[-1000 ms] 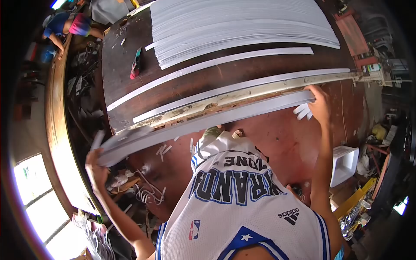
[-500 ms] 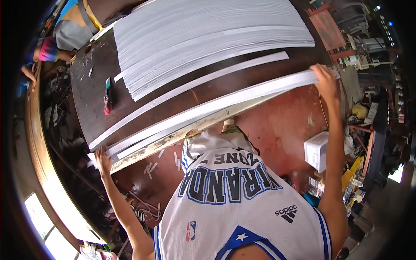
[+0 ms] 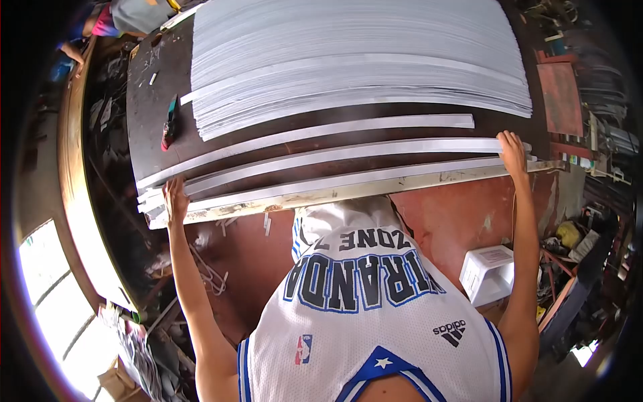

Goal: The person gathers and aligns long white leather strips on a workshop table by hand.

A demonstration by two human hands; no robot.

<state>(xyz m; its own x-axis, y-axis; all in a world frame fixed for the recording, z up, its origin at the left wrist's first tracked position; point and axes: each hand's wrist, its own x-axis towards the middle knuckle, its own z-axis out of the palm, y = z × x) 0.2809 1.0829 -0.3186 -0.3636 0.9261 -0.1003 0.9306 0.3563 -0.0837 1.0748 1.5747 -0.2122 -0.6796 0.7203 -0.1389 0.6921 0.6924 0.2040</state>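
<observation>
Together, the hands (image 3: pixel 177 199) (image 3: pixel 512 153) hold long white strips (image 3: pixel 335 155) near both ends, in front of a broad white stack (image 3: pixel 355 67).

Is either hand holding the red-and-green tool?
No, the red-and-green tool lies on the dark tabletop, while the left hand and right hand are at a long white strip.

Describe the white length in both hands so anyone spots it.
On the dark table, find the big white stack. On its near side lie three white lengths. It's the middle one, alone in being held near both ends, by left hand and right hand.
</observation>
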